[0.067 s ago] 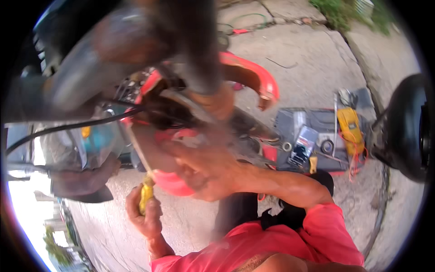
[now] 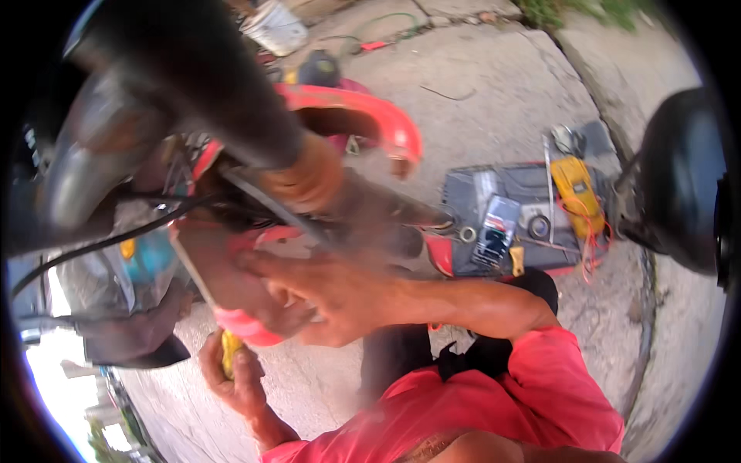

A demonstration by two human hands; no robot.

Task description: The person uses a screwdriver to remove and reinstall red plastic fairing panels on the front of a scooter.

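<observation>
My left hand (image 2: 239, 383) is closed round the yellow handle of a tool (image 2: 230, 353), beside the lower edge of a red plastic fairing (image 2: 251, 328). The tool's far end cannot be made out, so its exact kind stays unclear. My right hand (image 2: 336, 297) reaches across the fairing's inner side from the right. Its index finger points left while the other fingers curl in; blur hides what they hold. Above both hands hangs a dark handlebar (image 2: 204, 73), with a black cable (image 2: 116, 239) running from the fairing to the left.
A grey tool case lid (image 2: 455, 193) on the concrete at right carries a yellow multimeter (image 2: 573, 185), tape rolls (image 2: 539, 227) and a bit pack (image 2: 498, 230). A black round mirror (image 2: 683, 181) stands at far right. Farther back is a white bucket (image 2: 276, 29).
The whole view has shifted, so the case and fairing sit farther left and the bucket has come in at the top. Both hands stay at the fairing, the left still gripping the yellow handle.
</observation>
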